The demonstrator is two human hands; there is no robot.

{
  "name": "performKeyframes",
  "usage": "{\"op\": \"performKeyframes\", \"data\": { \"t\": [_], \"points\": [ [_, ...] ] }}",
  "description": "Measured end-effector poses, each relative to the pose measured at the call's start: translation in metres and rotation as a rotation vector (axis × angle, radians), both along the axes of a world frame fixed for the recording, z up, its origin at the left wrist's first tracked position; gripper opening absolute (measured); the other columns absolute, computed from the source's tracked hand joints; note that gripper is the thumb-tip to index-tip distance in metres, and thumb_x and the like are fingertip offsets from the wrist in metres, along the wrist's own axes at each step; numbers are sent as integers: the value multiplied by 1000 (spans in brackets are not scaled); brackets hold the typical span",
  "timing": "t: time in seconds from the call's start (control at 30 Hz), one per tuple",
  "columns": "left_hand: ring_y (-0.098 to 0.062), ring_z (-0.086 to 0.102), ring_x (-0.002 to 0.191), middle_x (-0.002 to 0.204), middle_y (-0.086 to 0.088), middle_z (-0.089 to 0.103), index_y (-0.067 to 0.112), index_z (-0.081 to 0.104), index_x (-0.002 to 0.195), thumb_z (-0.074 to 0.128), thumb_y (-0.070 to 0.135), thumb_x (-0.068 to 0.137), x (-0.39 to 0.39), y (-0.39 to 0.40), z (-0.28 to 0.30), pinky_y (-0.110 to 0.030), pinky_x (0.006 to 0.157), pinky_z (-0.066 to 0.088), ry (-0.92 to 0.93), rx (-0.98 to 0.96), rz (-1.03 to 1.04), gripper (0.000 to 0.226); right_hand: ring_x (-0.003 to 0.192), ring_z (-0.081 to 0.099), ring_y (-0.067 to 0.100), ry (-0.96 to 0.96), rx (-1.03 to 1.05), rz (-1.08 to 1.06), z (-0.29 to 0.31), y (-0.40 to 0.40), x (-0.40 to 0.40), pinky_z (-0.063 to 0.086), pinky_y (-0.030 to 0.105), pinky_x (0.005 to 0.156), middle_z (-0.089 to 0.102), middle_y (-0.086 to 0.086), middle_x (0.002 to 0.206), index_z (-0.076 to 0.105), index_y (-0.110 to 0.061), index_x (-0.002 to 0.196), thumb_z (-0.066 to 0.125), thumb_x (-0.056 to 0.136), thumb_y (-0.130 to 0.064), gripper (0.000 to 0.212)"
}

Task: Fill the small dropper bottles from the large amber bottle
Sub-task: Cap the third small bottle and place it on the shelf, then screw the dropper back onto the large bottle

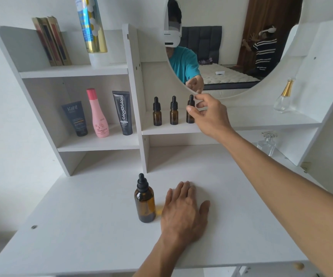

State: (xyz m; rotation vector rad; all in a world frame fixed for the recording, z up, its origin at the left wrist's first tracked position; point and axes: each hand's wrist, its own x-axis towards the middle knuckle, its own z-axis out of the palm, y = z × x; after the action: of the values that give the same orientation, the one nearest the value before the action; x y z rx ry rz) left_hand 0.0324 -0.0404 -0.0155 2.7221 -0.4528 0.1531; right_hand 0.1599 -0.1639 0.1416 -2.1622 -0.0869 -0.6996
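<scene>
Fingers and thumb of the right hand (205, 114), arm stretched to twelve o'clock, are parted around the rightmost small bottle (190, 109) on the shelf (261, 121), not yet pinching. Best take it low and lift straight, sparing its two neighbours. Left hand (183, 212) rests flat, released, at three o'clock of the big amber bottle (144, 198) on the desk (81, 226).

White laminate vanity desk (105, 232) against plain white wall (5, 96). White shelf unit (93, 70) on top. Round frameless mirror (231, 56) reflects dark padded headboard (201, 41), bare quilted mattress (227, 74), brown wooden door (261, 17). Soft, even daylight.
</scene>
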Motion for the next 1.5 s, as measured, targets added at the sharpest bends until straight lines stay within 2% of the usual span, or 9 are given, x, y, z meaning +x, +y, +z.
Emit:
{"op": "performKeyframes", "data": {
  "t": [0.27,0.5,0.7,0.9,1.0,1.07,1.17,1.33,1.5],
  "points": [
    [-14,9,152,163,3,21,16,26,153,31,54,100,-1,1,-1,-33,121,0,-17,-35,-9,66,74,58,-2,-64,65,-30,-5,-10,-36,41,0,62,64,2,113,60,-18,129,69,93,-30,39],
    [-17,26,146,153,3,39,17,42,143,40,50,98,-1,3,-2,-34,122,13,-56,-99,-15,55,82,61,-3,-5,122,46,-29,-8,-84,48,19,71,67,-3,106,64,-24,121,70,92,-30,30],
    [-15,54,118,121,4,67,18,64,122,57,43,93,-19,14,0,-29,96,46,-183,-393,-34,39,88,67,9,91,197,145,-56,3,-120,61,44,80,68,-11,98,68,-26,114,72,90,-29,25],
    [-2,61,85,86,17,63,21,63,85,69,34,88,-60,48,5,-23,74,49,-428,-624,36,15,86,70,11,149,199,204,-76,25,-142,61,45,77,70,-14,92,70,-28,110,72,89,-27,21],
    [1,58,76,80,13,60,23,58,78,79,22,82,-74,72,3,-15,67,46,-504,-693,171,21,85,69,7,168,180,231,-81,39,-148,61,38,77,70,-16,91,70,-28,109,72,90,-27,20],
    [-3,57,74,79,12,57,27,52,81,82,21,78,-78,87,4,-9,64,40,-497,-711,317,31,84,68,5,175,164,253,-83,50,-152,59,30,76,70,-16,91,69,-28,109,71,90,-26,19],
    [-16,58,81,90,7,53,25,51,98,80,27,78,-74,104,6,-18,68,42,-438,-722,461,36,85,68,2,183,151,293,-84,68,-155,58,26,77,71,-15,95,70,-27,111,72,90,-26,21],
    [-3,54,107,120,11,51,21,47,133,80,34,78,-55,113,8,-25,87,48,-216,-717,374,65,97,68,-2,170,84,376,-77,89,-155,58,29,89,69,-13,116,64,-25,128,72,91,-22,38],
    [4,55,108,125,17,58,26,46,137,76,33,83,-44,109,12,-13,89,44,-92,-772,269,61,109,65,2,196,51,425,-74,99,-151,57,35,95,68,-7,124,62,-27,134,69,92,-15,44]
  ]
}}
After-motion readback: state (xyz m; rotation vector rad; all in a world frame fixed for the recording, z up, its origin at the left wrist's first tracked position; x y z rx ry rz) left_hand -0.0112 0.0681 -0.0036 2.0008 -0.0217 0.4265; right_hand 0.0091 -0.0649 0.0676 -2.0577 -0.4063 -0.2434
